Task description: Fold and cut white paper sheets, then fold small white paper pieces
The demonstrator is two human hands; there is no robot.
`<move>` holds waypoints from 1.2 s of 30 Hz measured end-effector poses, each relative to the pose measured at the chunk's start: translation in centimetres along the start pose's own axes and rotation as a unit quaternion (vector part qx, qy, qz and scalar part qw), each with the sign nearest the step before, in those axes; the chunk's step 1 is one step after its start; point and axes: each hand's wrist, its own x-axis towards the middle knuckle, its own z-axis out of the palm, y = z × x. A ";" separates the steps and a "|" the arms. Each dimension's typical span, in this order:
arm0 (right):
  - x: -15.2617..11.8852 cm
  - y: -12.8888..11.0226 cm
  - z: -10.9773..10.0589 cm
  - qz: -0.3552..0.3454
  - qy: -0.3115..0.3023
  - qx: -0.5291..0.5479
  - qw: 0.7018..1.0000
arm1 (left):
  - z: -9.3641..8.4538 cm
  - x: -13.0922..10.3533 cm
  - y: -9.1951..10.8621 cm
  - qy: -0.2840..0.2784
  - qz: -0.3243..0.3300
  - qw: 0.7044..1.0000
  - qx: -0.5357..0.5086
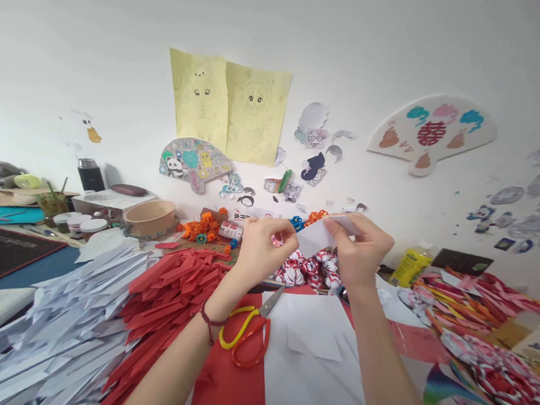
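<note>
A small white paper piece (315, 239) is held up between both hands above the table. My left hand (267, 244) is closed in a pinch at the paper's left end. My right hand (361, 248) grips its right part, thumb on the near face. Below them lie white sheets (311, 350) with a smaller white piece (314, 334) on top, beside red paper (234, 388). Scissors (257, 326) with one yellow and one red handle lie partly open across the red and white paper. Behind the hands sit red-and-white folded paper pieces (311, 269).
White strips (64, 340) and red strips (169, 293) are heaped at the left. Behind them stand a round container (151, 218) and a dark flask (90, 175). A yellow bottle (412, 266) and colourful strips (477, 298) are at the right.
</note>
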 end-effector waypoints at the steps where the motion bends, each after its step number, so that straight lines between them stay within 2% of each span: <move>1: 0.1 0.3 0.0 0.011 0.016 0.001 1.000 | 0.0 0.0 -0.1 -0.003 0.000 1.000 -0.003; 6: 0.4 1.8 0.1 0.091 0.106 0.043 0.989 | 0.0 0.1 -0.8 0.012 -0.018 1.000 -0.009; 8: 0.5 2.1 0.1 0.123 0.106 0.067 0.984 | -0.1 0.2 -0.9 0.035 -0.034 0.999 -0.012; 11: 0.5 2.2 0.3 0.151 0.061 0.085 0.983 | -0.3 0.3 -0.9 0.043 -0.028 0.998 -0.036; 15: 0.1 1.9 0.9 0.162 0.004 0.103 0.981 | 0.0 0.2 -0.7 -0.018 -0.026 0.992 -0.123; 17: 0.0 1.8 1.0 0.171 -0.028 0.129 0.976 | 0.3 0.1 -0.8 -0.002 -0.050 0.991 -0.125; 21: 0.4 2.0 0.2 0.166 -0.095 0.176 0.966 | 0.2 0.2 -1.4 0.066 -0.074 0.986 -0.134; 24: 0.8 1.9 -0.7 0.160 -0.217 0.143 0.952 | -0.7 0.6 -2.0 0.061 -0.090 0.975 -0.195; 26: 0.9 1.8 -0.8 0.162 -0.298 0.112 0.934 | -1.5 0.8 -2.3 0.027 -0.083 0.975 -0.202; 27: 0.8 1.7 -0.7 0.162 -0.319 0.101 0.928 | -1.8 0.8 -2.4 0.009 -0.074 0.979 -0.187; 31: 0.2 1.5 0.2 0.169 -0.328 0.088 0.925 | -2.4 0.8 -2.3 -0.048 -0.033 0.992 -0.112; 36: -0.3 1.0 0.9 0.176 -0.351 0.107 0.913 | -1.9 0.6 -1.8 -0.083 -0.004 0.994 -0.067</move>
